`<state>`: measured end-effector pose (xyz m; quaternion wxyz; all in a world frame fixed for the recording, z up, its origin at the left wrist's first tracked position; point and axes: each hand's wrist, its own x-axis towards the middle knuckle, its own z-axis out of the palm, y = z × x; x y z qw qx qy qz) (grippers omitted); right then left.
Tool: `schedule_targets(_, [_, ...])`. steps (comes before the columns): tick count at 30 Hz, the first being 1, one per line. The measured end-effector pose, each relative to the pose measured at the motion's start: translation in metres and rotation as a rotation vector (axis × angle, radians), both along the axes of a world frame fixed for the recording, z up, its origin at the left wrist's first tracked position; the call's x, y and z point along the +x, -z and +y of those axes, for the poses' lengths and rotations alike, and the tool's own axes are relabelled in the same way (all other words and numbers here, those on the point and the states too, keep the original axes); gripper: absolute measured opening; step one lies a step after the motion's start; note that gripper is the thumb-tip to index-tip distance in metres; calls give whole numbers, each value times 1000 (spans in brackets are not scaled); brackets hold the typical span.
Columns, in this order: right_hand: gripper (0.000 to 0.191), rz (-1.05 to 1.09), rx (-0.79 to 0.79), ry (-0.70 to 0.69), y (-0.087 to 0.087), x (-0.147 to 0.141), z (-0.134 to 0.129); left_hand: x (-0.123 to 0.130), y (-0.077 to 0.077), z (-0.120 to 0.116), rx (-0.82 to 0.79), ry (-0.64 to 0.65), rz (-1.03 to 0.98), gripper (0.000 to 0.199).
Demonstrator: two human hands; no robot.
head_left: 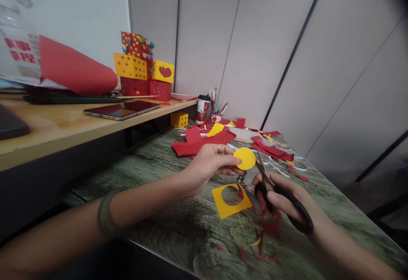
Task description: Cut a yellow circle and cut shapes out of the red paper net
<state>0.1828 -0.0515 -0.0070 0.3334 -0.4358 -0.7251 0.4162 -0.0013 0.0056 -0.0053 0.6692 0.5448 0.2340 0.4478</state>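
A yellow disc (244, 158) beside the scissors (267, 179)

From my distant seat I cannot tell whether the scissors touch the yellow disc, which is in the left hand (218, 161); the thumb hides a little of its left edge. The left hand is nearly closed, pinching the disc between thumb and fingers, its forearm coming from lower left of the disc. The right hand (282, 195), below and right of the disc, is curled through the black handles, blades pointing upward; I cannot make out all its fingers. A small dark object (241, 176) just under the disc is unclear to me. Below lies a yellow sheet (222, 210) with a round hole; red paper (204, 143) lies behind the disc, partly covered by the left hand.
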Motion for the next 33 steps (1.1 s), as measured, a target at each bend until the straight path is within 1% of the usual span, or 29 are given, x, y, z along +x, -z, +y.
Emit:
schedule_targets(4, [35, -5, -5, 6, -2, -1, -3, -1, 0, -1, 15, 8, -4, 13])
schedule_targets(12, [35, -12, -12, 12, 1, 1, -1, 0, 1, -1, -2, 51, 103, 11])
schedule_targets(19, [32, -9, 11, 18, -1, -1, 1, 0, -2, -1, -6, 10, 87, 10])
schedule_targets(26, [33, -40, 30, 56, -5, -4, -3, 0, -2, -3, 9, 27, 86, 10])
schedule_targets(33, [30, -50, 32, 60, -5, -4, -2, -1, 1, -2, 5, 59, 80, 10])
